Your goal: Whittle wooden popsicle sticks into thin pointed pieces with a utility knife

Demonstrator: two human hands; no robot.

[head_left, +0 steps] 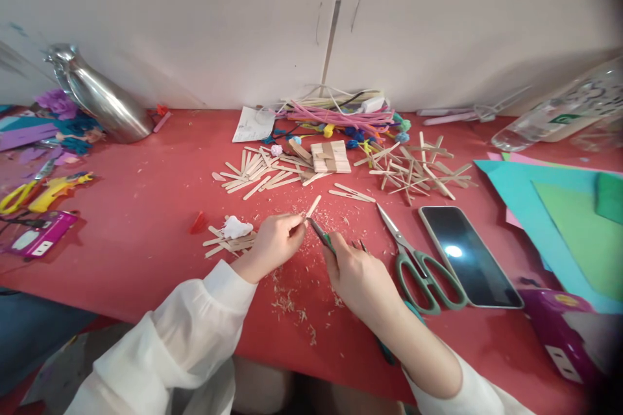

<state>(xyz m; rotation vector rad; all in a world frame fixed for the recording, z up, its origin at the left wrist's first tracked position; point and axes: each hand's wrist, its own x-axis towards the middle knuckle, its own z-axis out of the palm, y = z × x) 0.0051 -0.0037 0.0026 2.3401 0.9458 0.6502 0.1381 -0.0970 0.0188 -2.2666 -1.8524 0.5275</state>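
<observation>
Between the fingertips of my left hand is a wooden craft stick, its far end pointing up and away. My right hand is closed around a dark-tipped hand tool with green on its grip; its exact kind is mostly hidden by the fingers. The tool's tip meets or nearly meets the stick beside my left fingertips. Thin wood shavings lie scattered under and around both hands. Left of my left hand, a crumpled white piece rests on a small pile of craft sticks.
Green-handled scissors and a phone lie right of my right hand. Beyond are loose sticks, a stick bundle and pipe cleaners. A steel jug stands left; coloured sheets and glue guns flank the table.
</observation>
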